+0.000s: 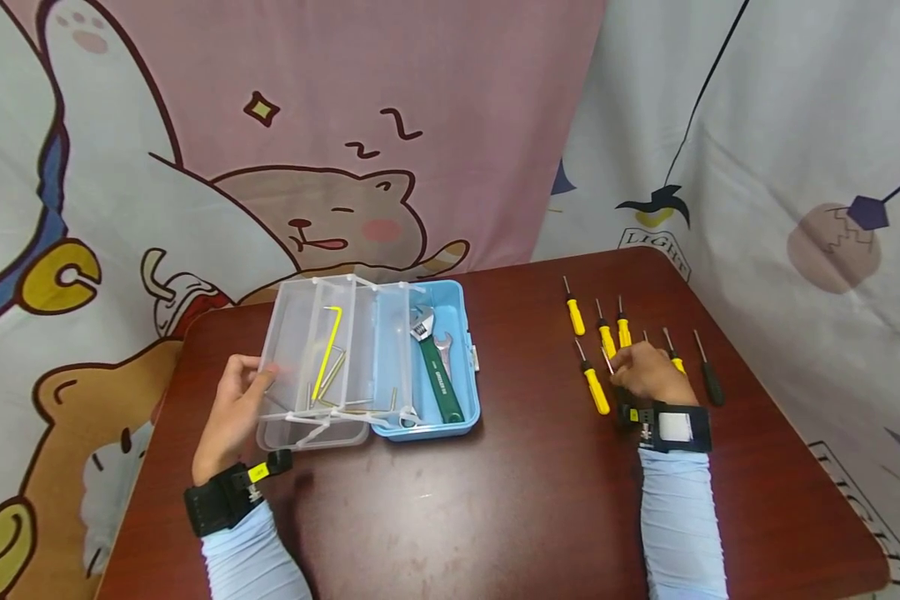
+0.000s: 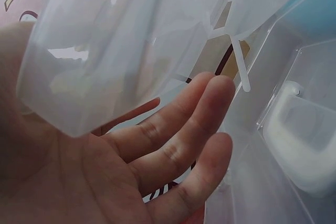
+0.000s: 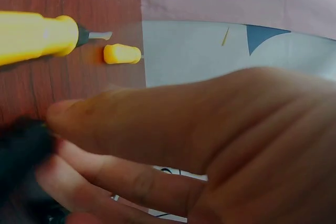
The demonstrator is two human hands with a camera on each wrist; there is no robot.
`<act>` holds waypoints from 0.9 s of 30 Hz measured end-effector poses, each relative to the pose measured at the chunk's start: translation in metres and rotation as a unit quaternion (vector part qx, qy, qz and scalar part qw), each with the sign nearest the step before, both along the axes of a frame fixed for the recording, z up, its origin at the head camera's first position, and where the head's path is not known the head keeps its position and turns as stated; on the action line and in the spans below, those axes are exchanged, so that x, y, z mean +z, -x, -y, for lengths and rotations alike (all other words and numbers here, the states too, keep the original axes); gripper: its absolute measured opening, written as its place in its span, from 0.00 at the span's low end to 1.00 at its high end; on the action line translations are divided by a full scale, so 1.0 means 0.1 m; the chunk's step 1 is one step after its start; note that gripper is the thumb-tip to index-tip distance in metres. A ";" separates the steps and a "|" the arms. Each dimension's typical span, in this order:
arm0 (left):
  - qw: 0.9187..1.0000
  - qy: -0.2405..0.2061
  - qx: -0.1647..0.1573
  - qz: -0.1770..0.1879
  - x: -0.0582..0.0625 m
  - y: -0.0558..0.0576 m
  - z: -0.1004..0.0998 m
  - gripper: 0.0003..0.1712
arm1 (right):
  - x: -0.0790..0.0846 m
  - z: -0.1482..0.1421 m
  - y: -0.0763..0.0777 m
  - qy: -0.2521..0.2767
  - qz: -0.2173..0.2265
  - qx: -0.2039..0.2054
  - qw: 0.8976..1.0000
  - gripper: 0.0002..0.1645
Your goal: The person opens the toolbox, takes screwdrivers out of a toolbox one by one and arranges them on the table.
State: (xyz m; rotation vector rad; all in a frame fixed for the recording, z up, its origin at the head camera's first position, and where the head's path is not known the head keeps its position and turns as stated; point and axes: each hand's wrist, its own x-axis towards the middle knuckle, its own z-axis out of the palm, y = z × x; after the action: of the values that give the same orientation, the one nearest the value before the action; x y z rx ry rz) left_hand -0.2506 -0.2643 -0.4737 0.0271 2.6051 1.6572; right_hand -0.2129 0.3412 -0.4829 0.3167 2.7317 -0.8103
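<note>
At the left edge of a clear plastic tray [image 1: 360, 375], my left hand [image 1: 232, 404] pinches the wall, thumb above and fingers below. The tray is raised over the blue toolbox [image 1: 468, 408] on white hinged arms. It carries a yellow hex key [image 1: 328, 350] and several silver hex keys [image 1: 335, 371]. In the toolbox lie a green-handled adjustable wrench [image 1: 440, 379] and a small silver wrench [image 1: 444, 344]. My right hand [image 1: 651, 372] pinches a black-handled screwdriver [image 3: 21, 153] among the screwdrivers at the right; the hand partly hides it.
Several yellow-handled screwdrivers surround my right hand, one [image 1: 595, 389] just left of it and one [image 1: 575, 315] farther back. Another dark-handled screwdriver [image 1: 711, 379] lies to the right. The toolbox's clear lid [image 1: 311, 437] rests under the tray. A printed curtain [image 1: 487, 150] hangs behind the table [image 1: 435, 533].
</note>
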 end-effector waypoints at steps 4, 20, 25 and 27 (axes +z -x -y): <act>1.000 0.007 -0.001 0.004 0.00 0.00 0.02 0.20 | 0.02 0.02 0.00 -0.007 -0.005 -0.007 1.000 0.20; 1.000 0.017 -0.007 0.005 0.03 -0.01 0.10 0.29 | 0.24 0.62 0.06 0.111 -0.169 0.074 0.977 0.19; 1.000 0.021 -0.008 0.019 -0.01 -0.04 0.23 0.31 | 0.12 1.04 0.15 0.246 -0.189 0.073 0.948 0.16; 0.999 0.022 -0.002 0.039 -0.04 -0.06 0.27 0.34 | 0.06 1.21 0.17 0.298 -0.169 0.057 0.938 0.19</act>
State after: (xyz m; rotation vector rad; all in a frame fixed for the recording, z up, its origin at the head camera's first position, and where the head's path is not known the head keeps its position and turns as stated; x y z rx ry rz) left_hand -0.2445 -0.2914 -0.4775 -0.0341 2.5807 1.5665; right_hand -0.2301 0.2202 -0.4772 -0.1210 2.5823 -1.7218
